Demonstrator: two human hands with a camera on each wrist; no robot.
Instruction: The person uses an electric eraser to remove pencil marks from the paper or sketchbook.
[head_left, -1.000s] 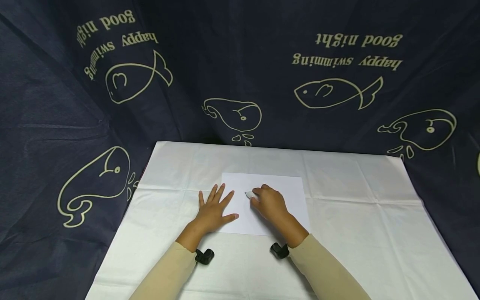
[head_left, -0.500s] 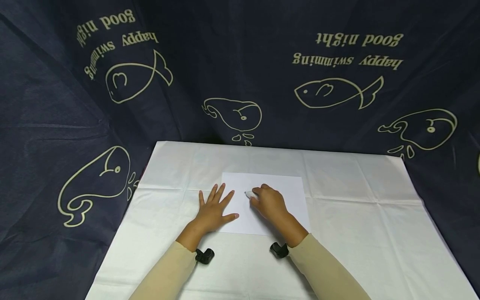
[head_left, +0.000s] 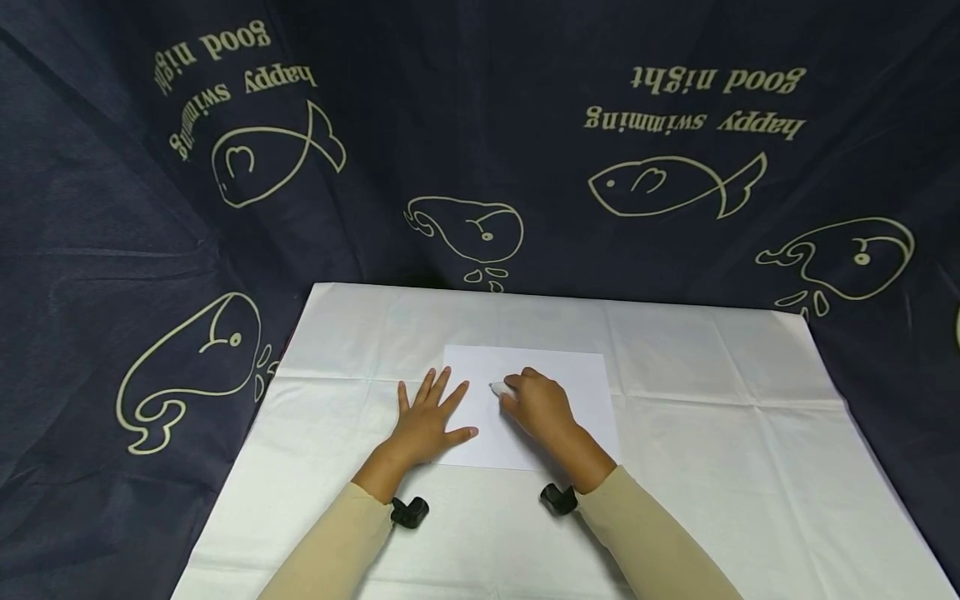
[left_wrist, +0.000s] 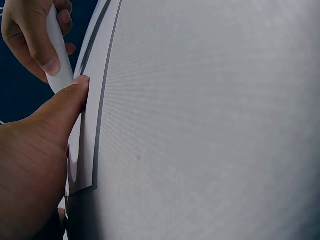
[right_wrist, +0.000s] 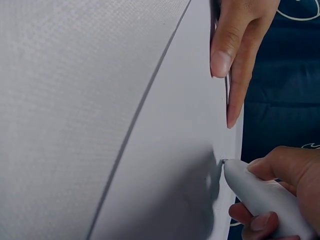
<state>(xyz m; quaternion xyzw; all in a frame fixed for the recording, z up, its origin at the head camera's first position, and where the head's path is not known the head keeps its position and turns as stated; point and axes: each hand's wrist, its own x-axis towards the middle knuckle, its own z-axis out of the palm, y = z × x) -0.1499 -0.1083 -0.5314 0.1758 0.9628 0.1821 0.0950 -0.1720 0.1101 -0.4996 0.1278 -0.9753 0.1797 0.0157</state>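
On the left part of a white sheet of paper [head_left: 588, 383] my left hand [head_left: 423, 427] rests palm down, fingers spread, with its thumb pointing in over the sheet. My right hand [head_left: 542, 406] holds a white, thick-bodied pen-like tool [right_wrist: 260, 195] between thumb and curled fingers, near the middle of the sheet. It tapers to a small grey tip [right_wrist: 224, 160], which points down-left right at the paper's surface. In the left wrist view the white tool [left_wrist: 61, 80] shows behind my left thumb. The tool's rear end is hidden in my right palm.
A creased white cloth [head_left: 712, 467] covers the table under the paper. Behind and to the left hangs a dark blue curtain [head_left: 480, 108] with fish and whale outlines and upside-down lettering. Small black wrist cameras [head_left: 409, 512] sit at both beige sleeves [head_left: 652, 533].
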